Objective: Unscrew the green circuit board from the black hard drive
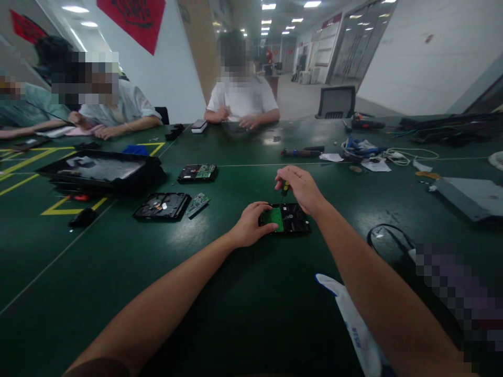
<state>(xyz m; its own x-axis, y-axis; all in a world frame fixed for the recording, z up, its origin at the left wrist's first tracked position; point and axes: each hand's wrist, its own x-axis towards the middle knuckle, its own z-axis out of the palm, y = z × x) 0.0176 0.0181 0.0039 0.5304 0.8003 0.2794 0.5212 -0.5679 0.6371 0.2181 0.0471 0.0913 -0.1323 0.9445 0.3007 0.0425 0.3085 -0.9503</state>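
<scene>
A hard drive [296, 218] lies flat on the green table with its green circuit board facing up. My left hand [251, 224] grips its left end, thumb along the near edge and fingers over the far edge. Above the drive, my right hand [301, 188] is closed around a screwdriver [285, 188] with a yellow and black handle. The screwdriver points down at the drive's far side, near the board's edge; whether its tip sits in a screw is too small to tell. To the left lie a loose circuit board [198, 205], an opened drive [162, 206] and another hard drive [197, 173].
Stacked black trays [106, 173] stand at the left. A white glove [356, 324] lies by my right forearm. Toward the right are a grey metal case [467, 196], a black cable [387, 228] and tangled cords [404, 153]. People sit across the table.
</scene>
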